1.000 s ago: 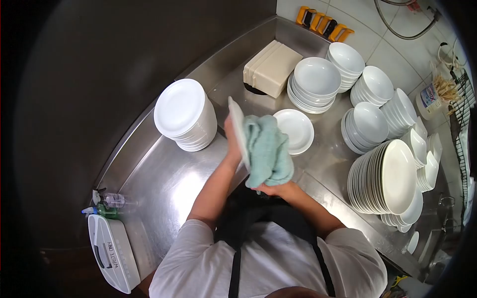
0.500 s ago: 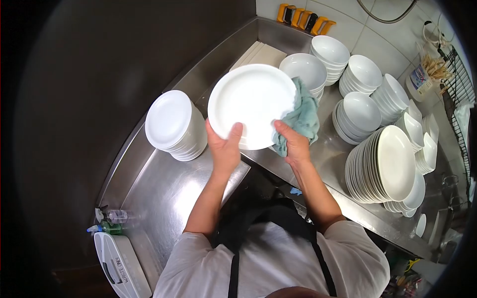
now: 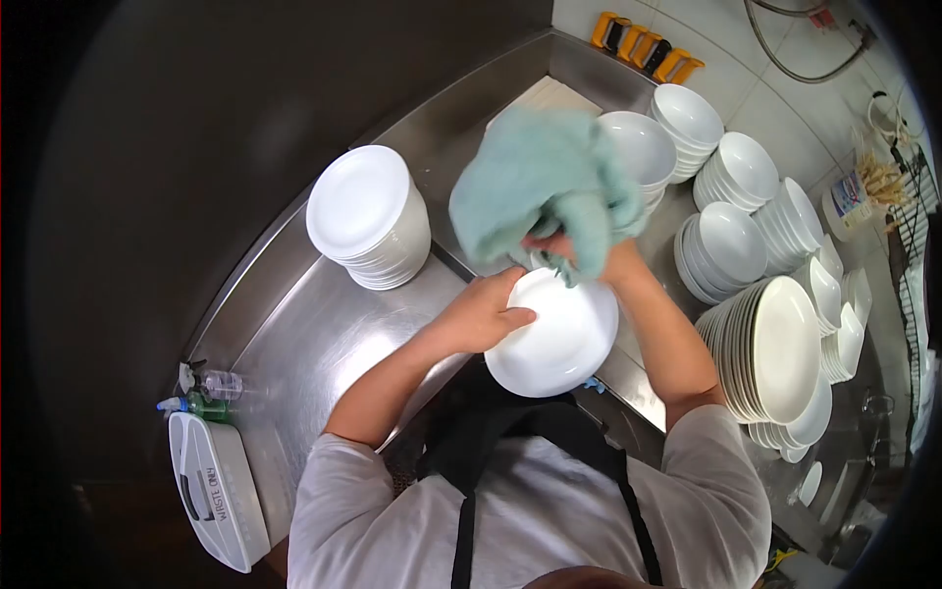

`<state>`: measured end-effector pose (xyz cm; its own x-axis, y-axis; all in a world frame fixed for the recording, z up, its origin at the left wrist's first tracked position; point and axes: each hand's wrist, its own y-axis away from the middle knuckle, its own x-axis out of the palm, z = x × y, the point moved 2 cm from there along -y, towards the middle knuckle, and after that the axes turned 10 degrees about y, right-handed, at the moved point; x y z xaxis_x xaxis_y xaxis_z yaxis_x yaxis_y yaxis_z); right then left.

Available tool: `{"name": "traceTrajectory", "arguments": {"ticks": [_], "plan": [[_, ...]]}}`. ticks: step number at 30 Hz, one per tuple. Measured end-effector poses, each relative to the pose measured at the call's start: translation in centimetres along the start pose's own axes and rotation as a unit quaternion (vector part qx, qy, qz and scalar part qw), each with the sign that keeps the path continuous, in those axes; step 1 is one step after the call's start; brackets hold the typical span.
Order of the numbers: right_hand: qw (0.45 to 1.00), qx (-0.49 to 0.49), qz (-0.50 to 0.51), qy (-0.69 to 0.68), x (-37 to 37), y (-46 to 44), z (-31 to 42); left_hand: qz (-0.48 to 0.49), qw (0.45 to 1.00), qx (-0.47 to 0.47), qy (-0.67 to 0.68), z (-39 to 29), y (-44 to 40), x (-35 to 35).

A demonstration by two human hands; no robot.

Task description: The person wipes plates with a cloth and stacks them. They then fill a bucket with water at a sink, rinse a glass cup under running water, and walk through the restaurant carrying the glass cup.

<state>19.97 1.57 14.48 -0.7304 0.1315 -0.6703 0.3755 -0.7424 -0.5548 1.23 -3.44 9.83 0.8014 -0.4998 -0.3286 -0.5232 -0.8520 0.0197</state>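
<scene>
Evidently mid-job: white plate [image 3: 561, 339] was held up before apron [image 3: 530, 432], left hand [image 3: 483, 312] gripping it, thumb over rim. Right hand [image 3: 553, 247] clutched bunched green cloth [image 3: 535, 172] near plate's far edge; contact couldn't be told. Held plate wasn't yet set down. Stacked plates [image 3: 359, 203] stood left, bowls [image 3: 731, 243] right; whether finished, unclear.

One cloth [image 3: 535, 177], one held plate [image 3: 559, 339], two spray bottles [image 3: 208, 405] [image 3: 222, 385] and one bin [image 3: 222, 491] marked WASTE ONLY
</scene>
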Motion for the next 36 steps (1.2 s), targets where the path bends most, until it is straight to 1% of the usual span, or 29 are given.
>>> {"name": "traceTrajectory", "arguments": {"ticks": [1,2,3,4,5,6,7,8,9,10,11,14,17,20,23,26,29,30,33,35,36], "plan": [[0.999,0.016,-0.029,-0.025,-1.2,-0.9,1.5,0.007,0.998,-0.04,0.052,0.9,-0.1,0.2],[0.995,0.046,-0.056,-0.069,-2.0,-1.2,1.6,-0.069,0.987,-0.009,0.144,2.0,0.3,-0.5],[0.987,0.073,-0.086,-0.114,-2.9,-1.5,1.6,-0.16,0.983,0.022,0.087,2.5,0.8,-2.4],[0.985,0.089,-0.091,-0.118,-3.3,-0.6,-0.1,-0.272,0.949,0.006,0.159,2.3,1.9,-4.1],[0.957,0.141,-0.131,-0.217,-3.3,0.1,-1.3,-0.34,0.907,-0.018,0.248,1.6,3.6,-5.8],[0.915,0.192,-0.17,-0.313,-3.1,0.8,-2.2,-0.405,0.88,0.028,0.248,3.1,4.6,-8.8],[0.857,0.24,-0.209,-0.404,-2.8,1.6,-3.0,-0.459,0.852,0.049,0.245,3.3,5.4,-11.5],[0.839,0.257,-0.222,-0.426,-2.4,2.4,-3.6,-0.512,0.822,0.07,0.24,3.4,6.3,-14.0],[0.818,0.274,-0.236,-0.447,-2.0,3.2,-4.2,-0.537,0.786,0.125,0.278,4.9,6.8,-16.2],[0.797,0.29,-0.25,-0.468,-1.3,3.9,-4.5,-0.569,0.767,0.111,0.273,5.9,7.5,-17.6],[0.789,0.3,-0.255,-0.472,-0.7,4.4,-4.7,-0.6,0.747,0.098,0.268,6.6,8.0,-18.6],[0.768,0.325,-0.258,-0.488,1.1,5.9,-6.1,-0.609,0.736,0.08,0.284,8.6,8.1,-19.6],[0.768,0.341,-0.26,-0.477,1.4,6.1,-5.7,-0.612,0.746,0.051,0.258,9.8,7.6,-19.5],[0.778,0.337,-0.259,-0.463,1.2,6.2,-6.0,-0.65,0.73,0.054,0.204,10.7,6.7,-19.3],[0.777,0.337,-0.25,-0.47,1.2,6.6,-6.2,-0.65,0.743,0.04,0.155,10.4,5.8,-19.3],[0.774,0.352,-0.239,-0.469,1.9,7.0,-5.9,-0.641,0.747,0.001,0.178,11.7,4.6,-19.1],[0.785,0.357,-0.231,-0.45,2.4,7.3,-5.8,-0.621,0.753,0.004,0.217,12.5,3.4,-18.5],[0.789,0.357,-0.221,-0.449,2.6,7.4,-5.8,-0.623,0.758,-0.011,0.194,12.2,3.2,-18.1],[0.804,0.357,-0.191,-0.436,3.3,6.6,-5.7,-0.62,0.741,0.029,0.255,11.2,3.6,-18.0],[0.818,0.357,-0.178,-0.414,5.2,4.0,-4.8,-0.598,0.716,0.078,0.351,12.3,3.9,-19.4],[0.838,0.338,-0.151,-0.401,6.2,1.9,-3.7,-0.585,0.7,0.103,0.395,13.1,4.0,-20.3]]}}
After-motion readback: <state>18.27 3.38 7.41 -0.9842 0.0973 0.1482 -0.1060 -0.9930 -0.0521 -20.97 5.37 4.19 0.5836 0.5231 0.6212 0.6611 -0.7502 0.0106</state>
